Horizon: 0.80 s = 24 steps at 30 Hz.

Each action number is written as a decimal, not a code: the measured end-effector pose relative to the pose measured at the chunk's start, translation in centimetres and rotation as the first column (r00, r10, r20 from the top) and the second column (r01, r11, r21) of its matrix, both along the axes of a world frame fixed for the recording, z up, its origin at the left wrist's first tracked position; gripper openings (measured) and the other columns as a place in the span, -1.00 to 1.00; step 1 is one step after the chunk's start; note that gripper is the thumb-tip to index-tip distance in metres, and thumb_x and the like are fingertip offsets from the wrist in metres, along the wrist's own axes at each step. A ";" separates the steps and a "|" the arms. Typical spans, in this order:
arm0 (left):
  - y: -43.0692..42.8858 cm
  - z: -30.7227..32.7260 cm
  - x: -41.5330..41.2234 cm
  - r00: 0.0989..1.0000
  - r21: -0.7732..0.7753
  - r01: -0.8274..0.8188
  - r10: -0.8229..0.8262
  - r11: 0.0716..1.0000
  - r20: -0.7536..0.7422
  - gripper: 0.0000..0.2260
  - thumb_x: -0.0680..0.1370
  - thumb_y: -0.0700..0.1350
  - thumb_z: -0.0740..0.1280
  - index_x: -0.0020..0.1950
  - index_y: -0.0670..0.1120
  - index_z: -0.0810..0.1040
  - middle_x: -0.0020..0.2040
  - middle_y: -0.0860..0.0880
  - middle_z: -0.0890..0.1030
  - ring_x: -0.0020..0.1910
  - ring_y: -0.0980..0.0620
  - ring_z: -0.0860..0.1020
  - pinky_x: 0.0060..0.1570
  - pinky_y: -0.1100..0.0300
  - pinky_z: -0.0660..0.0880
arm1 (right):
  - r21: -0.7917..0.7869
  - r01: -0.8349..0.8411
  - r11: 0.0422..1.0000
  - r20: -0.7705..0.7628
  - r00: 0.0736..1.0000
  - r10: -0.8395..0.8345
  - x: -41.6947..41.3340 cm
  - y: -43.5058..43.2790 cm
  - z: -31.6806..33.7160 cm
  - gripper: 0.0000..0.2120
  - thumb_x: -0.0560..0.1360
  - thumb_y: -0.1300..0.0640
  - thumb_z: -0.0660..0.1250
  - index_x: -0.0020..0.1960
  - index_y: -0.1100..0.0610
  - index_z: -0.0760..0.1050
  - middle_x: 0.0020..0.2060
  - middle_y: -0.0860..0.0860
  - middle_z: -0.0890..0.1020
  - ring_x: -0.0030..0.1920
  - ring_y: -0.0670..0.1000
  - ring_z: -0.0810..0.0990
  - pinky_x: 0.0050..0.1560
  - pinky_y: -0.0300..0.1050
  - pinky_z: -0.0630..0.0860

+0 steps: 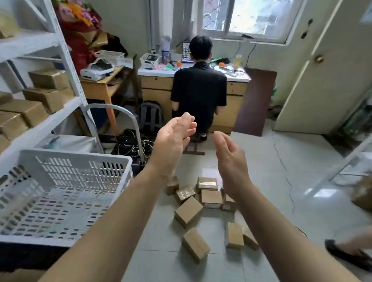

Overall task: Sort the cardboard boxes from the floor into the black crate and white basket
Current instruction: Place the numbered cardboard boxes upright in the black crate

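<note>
Several small cardboard boxes (188, 212) lie scattered on the tiled floor in front of me. The white basket (59, 191) stands at my left with nothing inside, and under its front edge shows a dark strip that may be the black crate (18, 256). My left hand (172, 142) and my right hand (230, 161) are raised in the air above the boxes, palms facing each other, fingers relaxed and holding nothing.
A white shelf rack (57, 58) with more boxes fills the left side. A person in black (198, 90) sits at a desk (157, 85) ahead. A trolley handle (110, 108), cables, an open door (330, 82) and another person's foot (349, 254) at right.
</note>
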<state>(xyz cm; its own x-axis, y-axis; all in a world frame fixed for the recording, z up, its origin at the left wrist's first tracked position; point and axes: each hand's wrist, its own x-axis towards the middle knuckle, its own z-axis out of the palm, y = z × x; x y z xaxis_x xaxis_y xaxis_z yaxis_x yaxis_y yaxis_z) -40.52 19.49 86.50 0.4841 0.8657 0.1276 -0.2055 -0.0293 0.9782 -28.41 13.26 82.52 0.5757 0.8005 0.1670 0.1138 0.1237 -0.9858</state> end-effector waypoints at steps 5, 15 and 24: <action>-3.5 -0.2 8.6 0.998 -0.010 0.062 -0.062 0.998 -0.019 -0.72 0.62 0.07 0.15 0.12 -0.06 0.54 0.15 -0.09 0.59 0.17 0.03 0.56 0.28 0.07 0.43 | -0.023 0.158 0.987 -0.033 0.987 -0.159 8.9 -5.0 -0.9 -0.81 0.56 -0.12 0.22 0.11 -0.10 0.49 -0.03 -0.24 0.58 -0.03 -0.40 0.52 -0.09 -0.47 0.38; -9.2 -4.3 23.9 0.989 -0.095 0.131 -0.137 0.987 -0.057 -0.72 0.62 0.08 0.16 0.08 -0.07 0.55 0.04 -0.04 0.60 0.09 0.03 0.57 0.20 0.11 0.47 | -0.099 0.325 0.940 -0.110 0.936 -0.335 24.9 -11.8 -4.5 -0.55 0.55 -0.18 0.21 0.27 0.12 0.47 0.08 -0.08 0.57 0.11 -0.14 0.50 0.03 -0.26 0.39; -6.7 -7.8 30.9 0.981 -0.150 0.135 -0.153 0.980 -0.117 -0.71 0.62 0.09 0.14 0.06 -0.06 0.55 0.07 -0.06 0.61 0.11 0.02 0.58 0.20 0.11 0.46 | -0.183 0.347 0.920 -0.196 0.904 -0.380 31.9 -10.9 -8.5 -0.76 0.55 -0.14 0.24 0.14 -0.06 0.44 0.02 -0.22 0.55 0.20 -0.11 0.49 0.17 -0.21 0.35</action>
<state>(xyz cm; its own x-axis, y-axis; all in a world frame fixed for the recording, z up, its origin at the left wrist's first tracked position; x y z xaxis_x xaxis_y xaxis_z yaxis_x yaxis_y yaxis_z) -9.65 12.75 78.73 0.6093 0.7906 -0.0606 -0.0714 0.1309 0.9888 3.44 2.34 74.04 0.8400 0.5335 -0.0987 -0.1004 -0.0260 -0.9946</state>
